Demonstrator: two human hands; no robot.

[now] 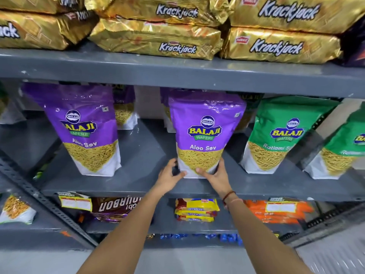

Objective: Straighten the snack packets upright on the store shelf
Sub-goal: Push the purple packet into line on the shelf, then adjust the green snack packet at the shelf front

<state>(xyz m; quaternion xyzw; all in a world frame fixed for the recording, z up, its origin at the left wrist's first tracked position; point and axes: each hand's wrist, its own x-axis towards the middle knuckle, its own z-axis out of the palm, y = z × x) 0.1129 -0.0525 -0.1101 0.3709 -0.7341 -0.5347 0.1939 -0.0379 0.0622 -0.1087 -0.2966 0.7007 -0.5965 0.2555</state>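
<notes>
A purple Aloo Sev packet (203, 131) stands upright in the middle of the grey shelf (142, 182). My left hand (168, 177) grips its lower left corner and my right hand (216, 176) grips its lower right corner, thumbs on the white base. Another purple Aloo Sev packet (85, 127) stands to the left, leaning slightly. To the right stand two green Ratlami Sev packets (282, 135), (339, 153), the far one tilted. More purple packets (124, 107) stand behind, partly hidden.
Gold Krackjack packs (158, 38) are stacked on the shelf above. Below are a brown Bourbon pack (116, 208), yellow biscuit packs (195, 209) and orange packs (276, 210). A perforated grey upright (39, 196) slants across the lower left.
</notes>
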